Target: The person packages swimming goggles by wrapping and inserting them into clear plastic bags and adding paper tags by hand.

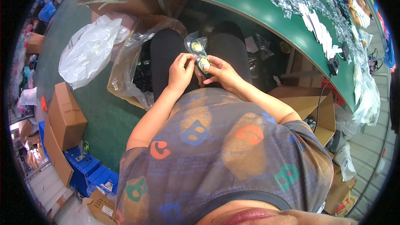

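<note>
Above my lap, between my knees, is a small transparent plastic bag [189,39] with a yellow-green and dark item [196,47] showing in its upper part. A second rounded yellow-green part with a whitish middle shows lower down, against my right fingers. My right hand [224,74] is closed, with thumb and fingers gripping the lower part of the bag. My left hand [181,74] pinches at the bag's left edge, its fingers curled together. The item's exact kind is too small to tell, and my fingers hide its lower end.
A green table [246,2] curves ahead and right, bearing many small transparent bags [287,0] and white paper strips [316,27]. Left of my legs stands an open carton [118,81] lined with plastic, beside a white bag [89,52]. Blue crates [85,166] and cartons [68,116] lie lower left.
</note>
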`<state>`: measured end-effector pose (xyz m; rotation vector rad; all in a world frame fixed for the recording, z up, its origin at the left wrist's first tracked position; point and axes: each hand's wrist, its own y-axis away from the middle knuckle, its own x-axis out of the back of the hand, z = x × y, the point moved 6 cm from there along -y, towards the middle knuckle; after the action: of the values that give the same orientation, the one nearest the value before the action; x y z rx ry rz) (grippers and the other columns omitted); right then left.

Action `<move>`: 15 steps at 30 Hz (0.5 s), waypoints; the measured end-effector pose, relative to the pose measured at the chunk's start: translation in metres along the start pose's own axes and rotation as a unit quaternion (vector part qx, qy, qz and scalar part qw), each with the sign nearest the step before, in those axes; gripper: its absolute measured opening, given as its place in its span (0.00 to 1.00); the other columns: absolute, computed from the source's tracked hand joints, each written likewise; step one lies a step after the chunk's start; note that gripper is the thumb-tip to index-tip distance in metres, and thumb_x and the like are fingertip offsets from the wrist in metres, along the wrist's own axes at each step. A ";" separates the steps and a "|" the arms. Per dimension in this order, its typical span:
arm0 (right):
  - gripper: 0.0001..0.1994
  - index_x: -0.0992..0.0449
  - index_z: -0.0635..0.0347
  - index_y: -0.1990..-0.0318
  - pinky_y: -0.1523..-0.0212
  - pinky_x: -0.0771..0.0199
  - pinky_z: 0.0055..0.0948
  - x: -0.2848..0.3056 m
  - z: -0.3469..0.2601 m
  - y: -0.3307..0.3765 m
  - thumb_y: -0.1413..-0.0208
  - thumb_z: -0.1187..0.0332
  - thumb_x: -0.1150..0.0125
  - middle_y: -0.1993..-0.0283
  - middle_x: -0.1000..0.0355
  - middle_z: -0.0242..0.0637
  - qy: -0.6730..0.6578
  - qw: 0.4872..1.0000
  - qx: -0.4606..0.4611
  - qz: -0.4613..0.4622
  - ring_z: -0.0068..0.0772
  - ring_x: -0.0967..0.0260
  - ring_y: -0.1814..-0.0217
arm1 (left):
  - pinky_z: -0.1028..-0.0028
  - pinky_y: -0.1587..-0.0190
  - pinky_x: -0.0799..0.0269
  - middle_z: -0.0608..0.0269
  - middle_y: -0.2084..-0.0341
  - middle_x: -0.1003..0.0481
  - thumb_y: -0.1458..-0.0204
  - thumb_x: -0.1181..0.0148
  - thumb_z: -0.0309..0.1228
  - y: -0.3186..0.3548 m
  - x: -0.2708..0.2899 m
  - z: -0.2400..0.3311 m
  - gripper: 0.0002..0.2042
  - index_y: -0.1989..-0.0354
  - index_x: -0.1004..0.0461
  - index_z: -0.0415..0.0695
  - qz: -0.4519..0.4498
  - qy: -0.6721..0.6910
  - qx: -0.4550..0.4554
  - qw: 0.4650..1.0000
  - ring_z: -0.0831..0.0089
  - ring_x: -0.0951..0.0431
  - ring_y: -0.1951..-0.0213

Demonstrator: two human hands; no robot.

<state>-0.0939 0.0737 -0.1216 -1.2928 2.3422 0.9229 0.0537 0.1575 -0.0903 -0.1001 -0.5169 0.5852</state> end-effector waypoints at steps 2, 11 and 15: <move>0.27 0.35 0.59 0.33 0.63 0.14 0.27 0.006 0.003 -0.002 0.38 0.67 0.34 0.44 0.27 0.37 0.062 0.998 -0.012 0.023 0.31 0.23 0.50 | 0.68 0.56 0.24 0.58 0.66 0.21 0.44 0.39 0.22 -0.001 0.001 -0.002 0.04 0.62 0.24 0.39 0.022 0.023 -0.008 0.999 0.60 0.18 0.60; 0.21 0.32 0.58 0.39 0.65 0.14 0.27 0.010 0.006 -0.006 0.37 0.67 0.35 0.50 0.26 0.36 0.040 0.999 0.018 0.031 0.30 0.22 0.54 | 0.70 0.56 0.25 0.58 0.65 0.21 0.41 0.39 0.23 0.004 -0.008 -0.016 0.03 0.60 0.24 0.39 -0.049 0.113 0.047 0.991 0.65 0.19 0.61; 0.12 0.30 0.59 0.50 0.65 0.13 0.28 0.019 0.010 -0.021 0.36 0.68 0.37 0.54 0.27 0.34 0.045 0.994 0.042 0.092 0.28 0.22 0.57 | 0.69 0.57 0.25 0.58 0.65 0.22 0.41 0.40 0.24 0.004 -0.003 0.008 0.03 0.60 0.24 0.40 -0.066 0.063 -0.027 0.995 0.63 0.19 0.61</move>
<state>-0.0869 0.0595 -0.1477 -1.1210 2.5753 0.8243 0.0457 0.1585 -0.0853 -0.1524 -0.4142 0.4333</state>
